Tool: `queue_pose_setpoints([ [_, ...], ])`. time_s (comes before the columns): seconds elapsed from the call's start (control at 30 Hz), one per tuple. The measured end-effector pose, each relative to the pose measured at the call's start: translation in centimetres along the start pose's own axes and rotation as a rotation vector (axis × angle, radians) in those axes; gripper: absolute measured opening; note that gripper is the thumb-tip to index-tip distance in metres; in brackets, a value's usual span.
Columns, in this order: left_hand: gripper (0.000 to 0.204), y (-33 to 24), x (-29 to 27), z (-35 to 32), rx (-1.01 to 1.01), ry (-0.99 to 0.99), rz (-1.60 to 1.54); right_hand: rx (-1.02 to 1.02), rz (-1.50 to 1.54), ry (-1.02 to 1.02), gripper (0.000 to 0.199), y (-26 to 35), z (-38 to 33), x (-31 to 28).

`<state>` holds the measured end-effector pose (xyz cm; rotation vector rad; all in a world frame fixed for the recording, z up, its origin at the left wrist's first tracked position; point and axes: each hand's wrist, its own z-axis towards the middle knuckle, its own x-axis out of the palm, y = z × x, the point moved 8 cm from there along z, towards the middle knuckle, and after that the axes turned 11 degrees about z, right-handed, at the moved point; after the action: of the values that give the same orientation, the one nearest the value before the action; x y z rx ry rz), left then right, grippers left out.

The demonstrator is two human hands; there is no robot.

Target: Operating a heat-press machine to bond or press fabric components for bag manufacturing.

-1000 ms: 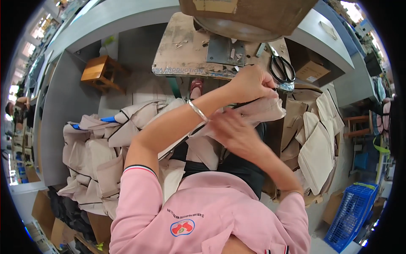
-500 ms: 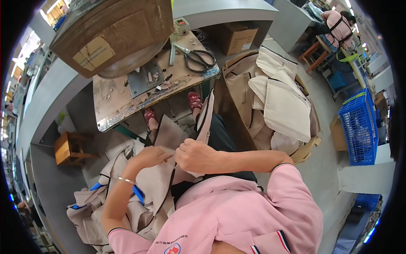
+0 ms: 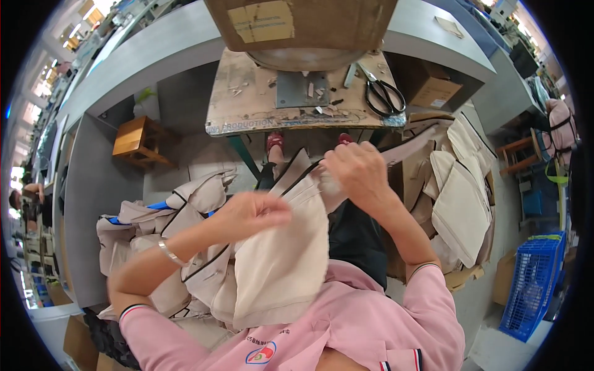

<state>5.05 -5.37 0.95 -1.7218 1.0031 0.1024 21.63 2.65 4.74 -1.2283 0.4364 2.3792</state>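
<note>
A sewn beige fabric piece (image 3: pixel 281 260) with black edging lies across my lap. My right hand (image 3: pixel 357 176) is closed on its upper part, and a strip with a dark edge stretches from there toward the right. Just above the same cloth, my left hand (image 3: pixel 257 215) is raised with bent fingers. Motion smears them, so whether they pinch anything is unclear. More beige fabric pieces (image 3: pixel 145 247) with black trim and bits of blue are heaped at my left. Beige panels (image 3: pixel 461 204) fill a large open carton at my right.
Ahead stands a worn work table (image 3: pixel 247 111) carrying a brown-covered machine (image 3: pixel 303 25), black-handled scissors (image 3: pixel 385 98) and scraps. A wooden stool (image 3: pixel 141 141) is at the left, a blue plastic basket (image 3: pixel 533 284) at the right. Another person (image 3: pixel 562 127) sits at the far right.
My view has swung left. My hands, close together before, have moved apart: the right forward and right with the fabric, the left to the left. The beige piece now lies more spread out.
</note>
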Motion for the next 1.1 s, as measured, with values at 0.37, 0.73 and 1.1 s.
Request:
queue_pose_setpoints([
  [0.37,0.022,0.0,-4.0,10.5,0.086,-0.362,-0.572,0.028,0.144,-0.138,0.012,-5.2,4.5,-3.8],
  [0.73,0.027,-2.3,-13.3,14.9,0.194,-0.437,-0.183,0.282,0.387,-0.048,0.017,-13.9,8.8,-1.3],
  [1.1,0.037,-0.7,-14.5,16.4,0.131,-0.391,-0.505,0.208,0.366,-0.062,0.017,-16.7,9.3,0.9],
])
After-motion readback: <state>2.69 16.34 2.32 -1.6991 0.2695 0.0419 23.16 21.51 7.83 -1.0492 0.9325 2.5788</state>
